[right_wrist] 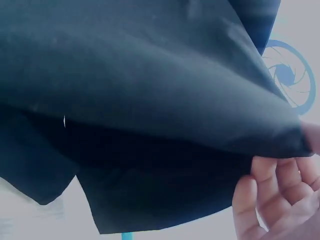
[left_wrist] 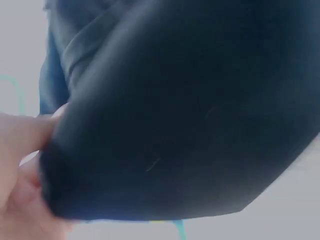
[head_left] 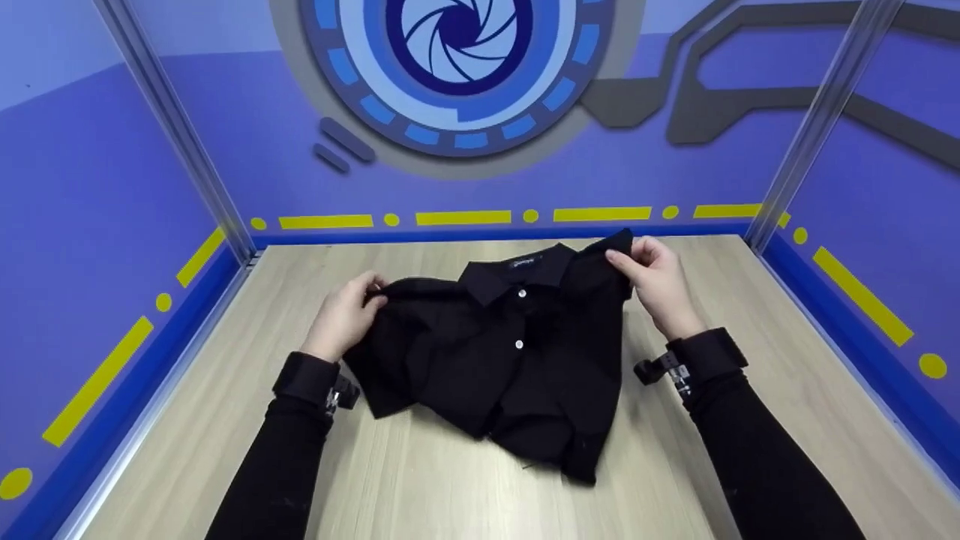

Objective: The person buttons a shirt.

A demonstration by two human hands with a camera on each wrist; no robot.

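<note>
Left: left hand (head_left: 345, 311) pinches the left upper edge of a black shirt (head_left: 465, 360), fingers (head_left: 369, 282) closed to the cloth's thickness against the thumb. Centre: shirt spread between the hands over the middle of the tabletop (head_left: 420, 487), collar (head_left: 487, 283) on the far side, two white buttons (head_left: 519, 344) below it, hem toward the near side; hem contact with the tabletop cannot be told. Right: right hand (head_left: 660, 281) pinches the far right corner between thumb and fingers, the other fingers loosely bent.
</note>
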